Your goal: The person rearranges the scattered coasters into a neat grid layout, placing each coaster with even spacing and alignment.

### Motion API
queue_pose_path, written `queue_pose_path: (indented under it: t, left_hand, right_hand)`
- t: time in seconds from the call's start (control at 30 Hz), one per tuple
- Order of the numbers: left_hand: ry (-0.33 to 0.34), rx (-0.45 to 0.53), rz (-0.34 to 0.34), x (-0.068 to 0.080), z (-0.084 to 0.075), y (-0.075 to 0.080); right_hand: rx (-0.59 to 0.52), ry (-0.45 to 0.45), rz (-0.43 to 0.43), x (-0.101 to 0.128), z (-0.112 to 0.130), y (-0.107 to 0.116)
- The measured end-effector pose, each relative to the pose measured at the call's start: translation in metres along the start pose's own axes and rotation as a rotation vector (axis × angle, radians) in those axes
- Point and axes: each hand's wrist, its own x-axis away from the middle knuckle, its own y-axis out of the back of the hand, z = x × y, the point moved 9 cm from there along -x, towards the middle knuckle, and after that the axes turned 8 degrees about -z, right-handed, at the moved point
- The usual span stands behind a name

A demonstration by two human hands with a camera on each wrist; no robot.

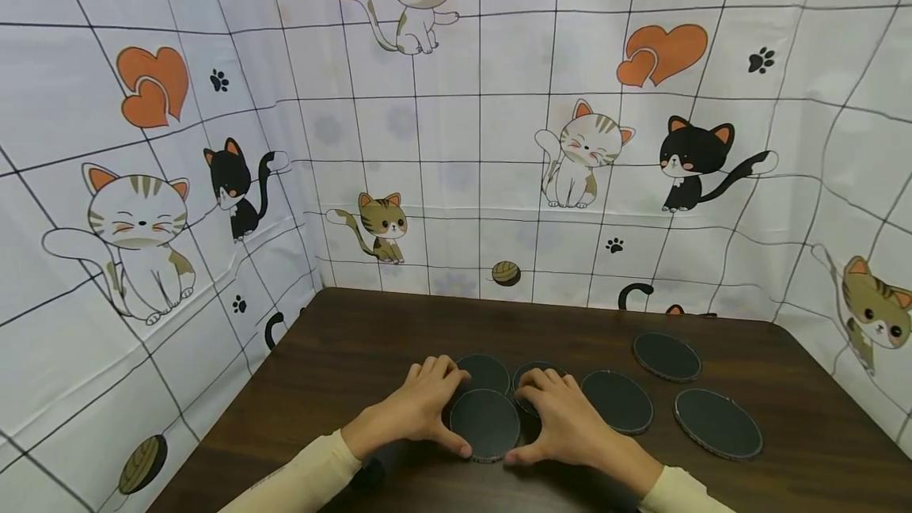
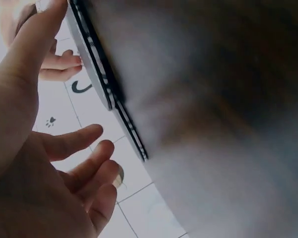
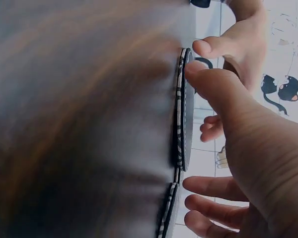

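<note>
A round dark green coaster (image 1: 484,424) with a pale stitched edge lies between my two hands, its far edge overlapping a second coaster (image 1: 487,373). Around its left side my left hand (image 1: 427,402) is spread, thumb at the near edge and fingertips by the coaster behind. On the other side, my right hand (image 1: 563,418) has its thumb close to the near right edge. Its fingers reach over a third coaster (image 1: 526,368), partly hidden beneath them. In the right wrist view, the thumb tip meets the rim of the front coaster (image 3: 187,114), fingers loosely extended.
Three more dark coasters lie to the right: one beside my right hand (image 1: 618,402), one at the back (image 1: 667,356) and one farther right (image 1: 718,423). Cat-print cloth (image 1: 456,180) walls the brown wooden table (image 1: 356,339) behind and at both sides.
</note>
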Motion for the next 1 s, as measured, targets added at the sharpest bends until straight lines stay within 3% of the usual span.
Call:
queue_pose_path:
  t: [0.3, 0.6, 1.0]
  left_hand:
    - [-0.034, 0.004, 0.082, 0.003, 0.002, -0.008]
    - [-0.136, -0.043, 0.065, -0.002, -0.003, -0.002]
    - [-0.213, -0.116, 0.026, 0.010, -0.010, 0.002]
  right_hand:
    - [-0.022, 0.003, 0.043, 0.002, 0.001, -0.009]
    - [0.003, 0.044, 0.003, -0.005, 0.003, -0.005]
    - [-0.022, 0.123, -0.015, -0.002, 0.018, -0.004]
